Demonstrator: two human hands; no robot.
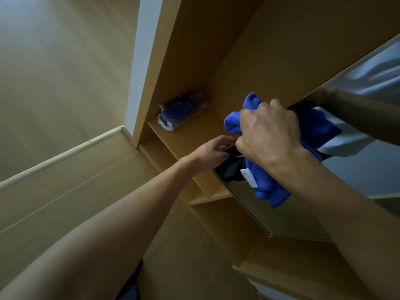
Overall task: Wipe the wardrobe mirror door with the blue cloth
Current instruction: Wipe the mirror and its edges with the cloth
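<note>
Blue fleecy cloth [268, 190] bunched, right hand [270, 131] | left hand [213, 151] pinches glossy mirror door [281, 219]

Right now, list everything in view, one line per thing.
wardrobe: one, light wood, open shelves, centre
mirror door: one, reflective glass, right of the shelves
blue cloth: one, blue with a white label, bunched at the mirror door
wrapped packet: one, purple-blue in clear wrap, on a wardrobe shelf
floor: one, wood-look, left
pale strip: one, cream, across the floor at left
left hand: one, grips the mirror door's edge
right hand: one, grips the blue cloth
</note>
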